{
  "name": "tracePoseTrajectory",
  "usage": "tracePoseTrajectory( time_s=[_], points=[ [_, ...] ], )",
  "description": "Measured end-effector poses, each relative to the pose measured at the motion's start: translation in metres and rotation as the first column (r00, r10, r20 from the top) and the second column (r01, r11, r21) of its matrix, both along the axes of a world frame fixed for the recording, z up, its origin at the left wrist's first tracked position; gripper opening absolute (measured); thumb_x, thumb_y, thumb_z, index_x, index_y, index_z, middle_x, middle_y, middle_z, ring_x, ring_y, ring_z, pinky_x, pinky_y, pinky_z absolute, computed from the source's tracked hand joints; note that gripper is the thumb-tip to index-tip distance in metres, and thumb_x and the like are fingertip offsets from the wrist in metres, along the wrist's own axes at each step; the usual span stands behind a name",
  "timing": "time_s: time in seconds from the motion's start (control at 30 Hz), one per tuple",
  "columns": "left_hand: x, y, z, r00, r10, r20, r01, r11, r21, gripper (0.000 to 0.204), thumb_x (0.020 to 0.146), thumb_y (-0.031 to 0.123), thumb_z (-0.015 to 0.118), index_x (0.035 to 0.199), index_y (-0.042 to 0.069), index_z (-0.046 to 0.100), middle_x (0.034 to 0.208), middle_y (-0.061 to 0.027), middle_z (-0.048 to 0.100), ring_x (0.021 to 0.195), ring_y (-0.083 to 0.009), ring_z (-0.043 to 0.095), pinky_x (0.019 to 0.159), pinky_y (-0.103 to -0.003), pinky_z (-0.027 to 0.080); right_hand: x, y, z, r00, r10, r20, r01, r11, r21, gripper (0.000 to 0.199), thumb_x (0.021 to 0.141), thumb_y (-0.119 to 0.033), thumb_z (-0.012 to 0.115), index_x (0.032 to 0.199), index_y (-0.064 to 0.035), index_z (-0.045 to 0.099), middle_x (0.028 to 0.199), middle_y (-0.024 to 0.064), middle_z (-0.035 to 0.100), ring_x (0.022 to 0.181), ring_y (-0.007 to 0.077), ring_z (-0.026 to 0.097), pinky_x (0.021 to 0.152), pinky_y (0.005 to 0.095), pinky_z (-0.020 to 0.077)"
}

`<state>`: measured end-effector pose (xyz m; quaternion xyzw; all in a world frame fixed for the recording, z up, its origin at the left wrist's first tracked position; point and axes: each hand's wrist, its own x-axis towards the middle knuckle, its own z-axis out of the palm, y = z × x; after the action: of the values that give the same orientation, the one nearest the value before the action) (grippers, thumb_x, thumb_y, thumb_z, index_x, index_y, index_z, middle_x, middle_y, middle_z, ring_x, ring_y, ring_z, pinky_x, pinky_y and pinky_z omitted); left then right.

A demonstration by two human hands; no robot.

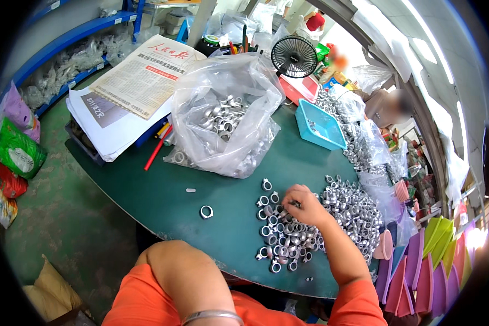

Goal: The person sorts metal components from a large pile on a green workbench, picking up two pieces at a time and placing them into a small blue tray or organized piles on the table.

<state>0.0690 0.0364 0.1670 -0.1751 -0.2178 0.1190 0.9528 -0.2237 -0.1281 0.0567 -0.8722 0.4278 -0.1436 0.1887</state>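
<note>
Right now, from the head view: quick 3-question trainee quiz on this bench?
1. True or false: the right hand rests on the pile of metal rings.
2. Which thing holds more rings: A) clear bag B) blue tray C) fan?
3. Fill in: one lone ring lies on the green ____, left of the pile.

Key: 1 true; 2 A; 3 table. The left hand is out of view; only the bent arm shows.
</note>
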Motion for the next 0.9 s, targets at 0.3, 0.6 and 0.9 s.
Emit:
tracePoseTrajectory(
  time_s=[0.3,0.6,0.9],
  points=[
    [-0.037,0.018,0.011,0.221,-0.965,0.141,0.812,0.262,0.522,0.022,0.088,0.028,0.049,0.067,0.022,0.05,0.072,0.003,0.043,0.064,-0.0157,0.037,0.074,-0.036,0.028,-0.003,0.144,0.001,0.975,-0.219,0.043,0.219,0.903,-0.369,0.016,0.071,0.001,0.065,0.085,-0.0048,0.063,0.091,0.0104,0.062,0.086,0.0291,0.057,0.077,0.0376,0.0432],
    [-0.084,0.043,0.003,-0.084,-0.991,0.108,0.792,0.0,0.611,0.026,0.084,0.024,0.055,0.059,0.024,0.051,0.068,0.0067,0.039,0.063,-0.0119,0.036,0.069,-0.036,0.029,-0.021,0.201,-0.026,0.788,-0.514,0.339,0.614,0.698,-0.368,0.017,0.07,0.005,0.066,0.084,-0.0037,0.062,0.085,0.0107,0.059,0.078,0.0277,0.056,0.071,0.0347,0.0429],
    [-0.077,0.011,-0.09,-0.069,-0.892,0.447,0.318,0.405,0.857,0.019,0.086,0.026,0.053,0.072,0.015,0.047,0.073,0.002,0.035,0.066,-0.014,0.035,0.062,-0.028,0.031,-0.04,0.21,-0.037,0.713,-0.61,0.345,0.697,0.671,-0.254,0.013,0.074,0.001,0.066,0.085,-0.0046,0.062,0.08,0.0093,0.058,0.076,0.0279,0.057,0.07,0.0349,0.0437]
  ],
)
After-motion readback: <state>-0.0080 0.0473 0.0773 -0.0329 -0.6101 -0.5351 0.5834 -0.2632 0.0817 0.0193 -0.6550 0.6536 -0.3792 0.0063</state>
